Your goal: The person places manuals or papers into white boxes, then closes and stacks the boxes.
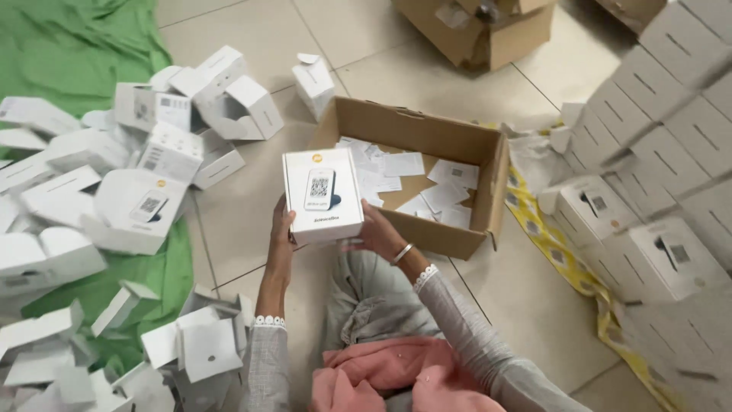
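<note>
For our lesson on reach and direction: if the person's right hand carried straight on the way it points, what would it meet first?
The right hand points up-left against the white box it holds, so that box comes first. Beyond it lies the open cardboard carton, though depth is unclear.

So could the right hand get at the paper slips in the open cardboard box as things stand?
Probably yes: the right hand sits just beside the cardboard box, whose top is open above the paper slips, though it now holds the white box.

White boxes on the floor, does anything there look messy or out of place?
Yes. Left of the person, opened white boxes lie strewn at all angles with flaps hanging open, over the green cloth and tiles. The stacked boxes at right are neat. Both hands, left hand and right hand, hold one closed box.
</note>
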